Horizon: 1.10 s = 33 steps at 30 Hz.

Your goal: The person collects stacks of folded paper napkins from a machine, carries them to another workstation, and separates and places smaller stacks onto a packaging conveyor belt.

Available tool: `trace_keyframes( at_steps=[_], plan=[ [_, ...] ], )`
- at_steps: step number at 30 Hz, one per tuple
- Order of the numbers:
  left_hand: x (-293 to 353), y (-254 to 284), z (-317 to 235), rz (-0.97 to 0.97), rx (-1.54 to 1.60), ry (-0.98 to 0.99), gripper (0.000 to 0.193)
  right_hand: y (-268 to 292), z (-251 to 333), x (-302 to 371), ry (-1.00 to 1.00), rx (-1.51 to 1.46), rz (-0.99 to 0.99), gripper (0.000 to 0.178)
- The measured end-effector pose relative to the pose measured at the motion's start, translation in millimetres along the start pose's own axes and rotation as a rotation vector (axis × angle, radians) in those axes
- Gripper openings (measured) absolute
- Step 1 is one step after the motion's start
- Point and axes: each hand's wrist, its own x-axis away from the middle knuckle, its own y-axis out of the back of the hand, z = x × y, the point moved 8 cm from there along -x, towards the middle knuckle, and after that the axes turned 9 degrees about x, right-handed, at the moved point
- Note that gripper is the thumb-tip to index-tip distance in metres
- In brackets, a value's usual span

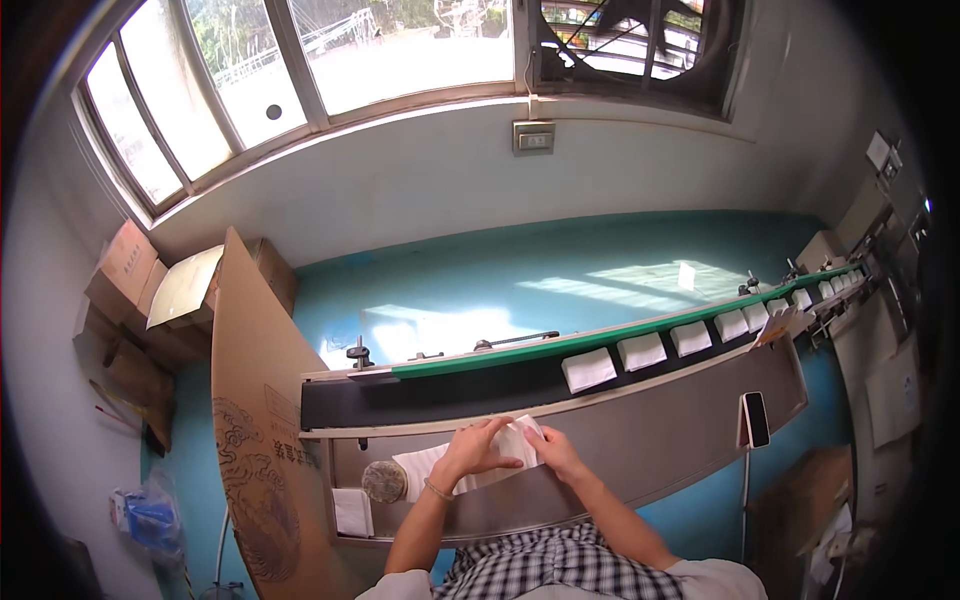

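Folded white paper napkins (425, 466) lie in a row on the brown metal worktop before me. At the row's right end my right hand (560, 452) is closed on a white napkin stack (522, 436), thumb and fingers at its edge. My left hand (478, 450), with a bracelet at the wrist, lies over the row, thumb and fingers spread apart in a curve beside that stack. A round, grey-brown block (384, 481) stands against the row's left end. Left of it is another white stack (353, 512).
Beyond the worktop a black conveyor belt (440, 396) with a green rail carries several white napkin stacks (588, 370) toward the right. A tall cardboard sheet (255, 400) stands at the left. A phone (756, 419) is propped at the worktop's right edge. Cartons (125, 262) sit far left.
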Motion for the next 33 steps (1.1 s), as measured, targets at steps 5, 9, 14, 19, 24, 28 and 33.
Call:
trace_keyframes(
  at_steps=[5,9,14,19,24,28,33],
  plan=[
    [3,0,13,-0.013,0.031,0.047,0.086,16,8,-2,0.131,0.454,0.066,0.038],
    [2,-1,10,0.003,0.056,0.082,0.084,40,13,-51,0.032,-0.090,-0.107,0.033],
    [7,0,23,-0.012,0.097,0.057,0.083,15,6,-43,-0.141,-0.182,-0.118,0.046],
    [9,0,29,-0.001,0.081,0.014,0.086,-38,39,12,0.336,0.590,-0.139,0.040],
    [16,9,30,-0.035,0.050,-0.026,0.090,-18,-3,-2,0.011,0.169,0.090,0.036],
    [16,9,28,-0.014,0.035,0.053,0.093,-10,-5,-3,-0.086,0.236,0.242,0.038],
    [19,13,22,-0.098,0.053,-0.015,0.090,-33,27,-4,0.122,0.465,0.199,0.042]
  ],
)
